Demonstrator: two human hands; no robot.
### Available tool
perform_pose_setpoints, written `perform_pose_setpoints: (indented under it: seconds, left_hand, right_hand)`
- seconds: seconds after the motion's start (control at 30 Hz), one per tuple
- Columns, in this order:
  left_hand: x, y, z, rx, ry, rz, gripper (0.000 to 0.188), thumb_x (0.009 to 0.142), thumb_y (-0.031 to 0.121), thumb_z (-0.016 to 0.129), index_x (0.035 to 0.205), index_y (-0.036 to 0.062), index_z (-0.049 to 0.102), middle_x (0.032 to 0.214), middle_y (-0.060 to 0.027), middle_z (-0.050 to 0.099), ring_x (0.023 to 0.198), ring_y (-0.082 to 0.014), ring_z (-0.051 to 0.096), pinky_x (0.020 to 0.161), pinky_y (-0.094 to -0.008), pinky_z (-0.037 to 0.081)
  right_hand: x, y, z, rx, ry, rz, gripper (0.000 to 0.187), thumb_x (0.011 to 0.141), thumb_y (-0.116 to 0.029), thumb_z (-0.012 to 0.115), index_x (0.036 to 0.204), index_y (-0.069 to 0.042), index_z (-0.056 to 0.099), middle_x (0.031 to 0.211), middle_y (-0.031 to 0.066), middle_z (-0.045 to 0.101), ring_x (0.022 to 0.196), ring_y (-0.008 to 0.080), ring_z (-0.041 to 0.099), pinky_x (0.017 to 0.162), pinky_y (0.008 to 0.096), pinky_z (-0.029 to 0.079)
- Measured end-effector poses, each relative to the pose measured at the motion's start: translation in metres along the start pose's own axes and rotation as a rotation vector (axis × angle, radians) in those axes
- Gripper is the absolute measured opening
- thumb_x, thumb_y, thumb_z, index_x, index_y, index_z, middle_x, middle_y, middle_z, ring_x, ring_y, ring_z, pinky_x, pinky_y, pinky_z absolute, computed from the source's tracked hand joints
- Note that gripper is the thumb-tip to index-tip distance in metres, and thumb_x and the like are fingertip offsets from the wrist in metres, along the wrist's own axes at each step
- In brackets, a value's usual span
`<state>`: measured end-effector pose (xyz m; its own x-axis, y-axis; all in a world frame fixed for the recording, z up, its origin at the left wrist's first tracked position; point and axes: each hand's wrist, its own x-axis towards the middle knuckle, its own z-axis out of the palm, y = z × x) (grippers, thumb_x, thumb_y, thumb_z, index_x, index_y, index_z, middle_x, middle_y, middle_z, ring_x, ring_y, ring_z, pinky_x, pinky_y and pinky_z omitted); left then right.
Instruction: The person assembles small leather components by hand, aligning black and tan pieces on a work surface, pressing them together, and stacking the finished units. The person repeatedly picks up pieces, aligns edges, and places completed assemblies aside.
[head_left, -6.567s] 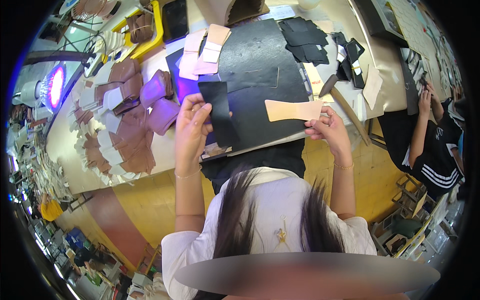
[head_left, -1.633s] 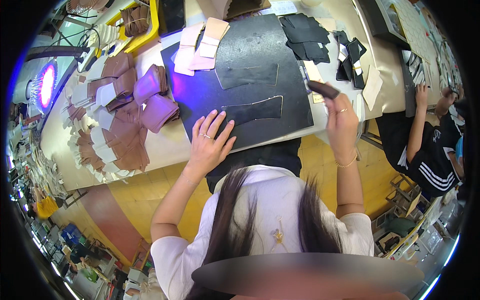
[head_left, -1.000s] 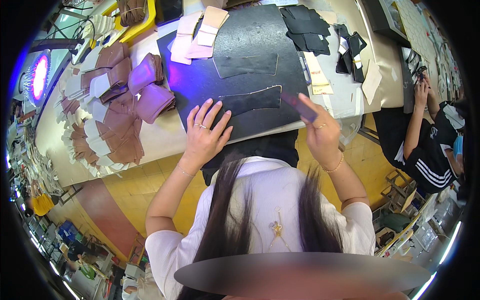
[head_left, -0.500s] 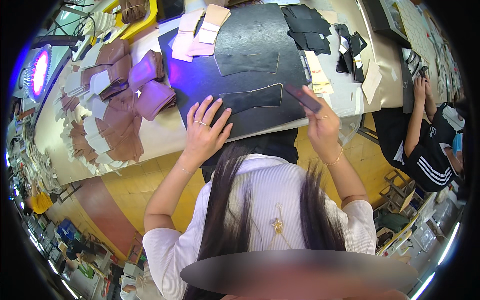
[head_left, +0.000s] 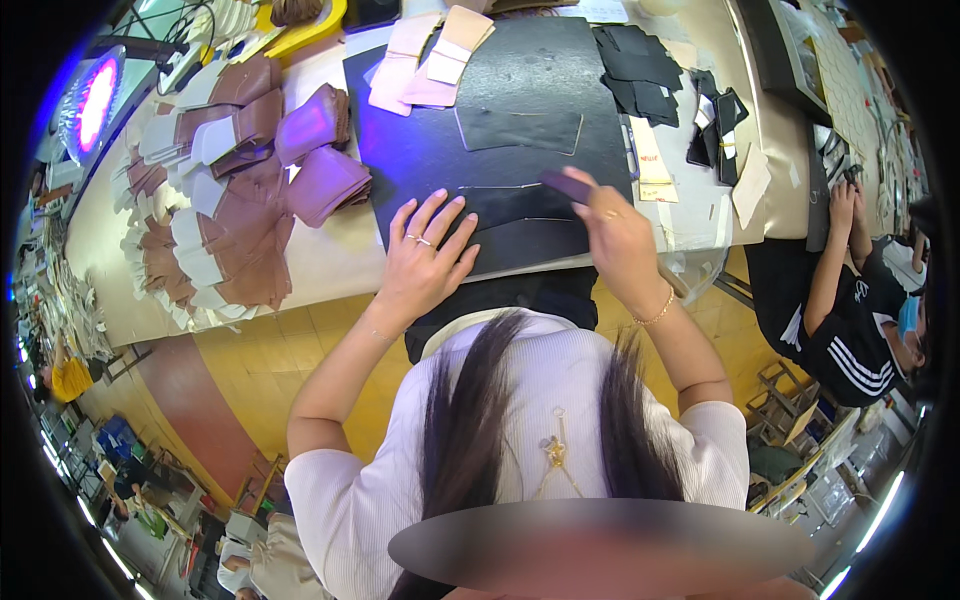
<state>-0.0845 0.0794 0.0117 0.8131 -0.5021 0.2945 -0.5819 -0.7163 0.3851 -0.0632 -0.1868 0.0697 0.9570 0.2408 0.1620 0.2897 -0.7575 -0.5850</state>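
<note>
A black board (head_left: 540, 65) lies on the work table, with a black leather-like piece (head_left: 515, 207) near its front edge. My left hand (head_left: 425, 262) rests with fingers spread at the left end of this piece. My right hand (head_left: 622, 245) grips a dark, flat, bar-shaped block (head_left: 566, 186). The block sits over the piece's far edge, toward the right, and partly hides it; whether it touches the surface I cannot tell. Farther back on the board lies a second black piece (head_left: 522, 132) with pale edges.
Stacks of brown pieces (head_left: 245, 240) cover the left of the table. Pink pieces (head_left: 408, 62) lie on the board's far left corner, black pieces (head_left: 640, 70) on its far right. A bright lamp (head_left: 97, 103) stands at left. A person (head_left: 850, 300) works at right.
My right hand has moved the block leftward, from beyond the piece's right end onto its far edge. My left hand stays on the piece. The whole view has shifted slightly.
</note>
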Motion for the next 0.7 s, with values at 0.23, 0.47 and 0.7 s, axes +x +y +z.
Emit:
perform_pose_setpoints:
  seconds: [0.23, 0.47, 0.7]
  left_hand:
    - [-0.001, -0.001, 0.000, -0.001, -0.008, -0.003, 0.035, 0.083, 0.023, 0.073, 0.114, 0.0080, 0.067, 0.128, -0.0109, 0.060, 0.127, -0.0291, 0.050, 0.107, -0.0503, 0.033]
    - [-0.003, -0.001, -0.001, -0.022, -0.008, -0.012, 0.036, 0.084, 0.023, 0.071, 0.116, 0.0072, 0.066, 0.128, -0.0111, 0.059, 0.126, -0.0296, 0.050, 0.108, -0.0494, 0.034]
    - [-0.006, -0.007, 0.002, -0.213, 0.145, -0.066, 0.029, 0.082, 0.006, 0.069, 0.110, 0.0048, 0.061, 0.126, -0.0147, 0.059, 0.118, -0.0321, 0.055, 0.103, -0.0477, 0.040]
  right_hand:
    - [0.011, -0.015, 0.011, -0.080, -0.174, -0.035, 0.033, 0.096, -0.018, 0.058, 0.128, -0.008, 0.061, 0.081, 0.0096, 0.061, 0.068, 0.0289, 0.064, 0.060, 0.0385, 0.053]
    - [0.023, -0.024, 0.028, -0.055, -0.179, -0.122, 0.038, 0.094, -0.018, 0.060, 0.131, -0.010, 0.058, 0.078, 0.0090, 0.059, 0.068, 0.0280, 0.064, 0.061, 0.0372, 0.053]
    - [0.038, -0.040, 0.037, 0.046, -0.162, -0.238, 0.043, 0.092, -0.010, 0.061, 0.135, -0.014, 0.056, 0.079, 0.0091, 0.058, 0.066, 0.0287, 0.061, 0.060, 0.0389, 0.050]
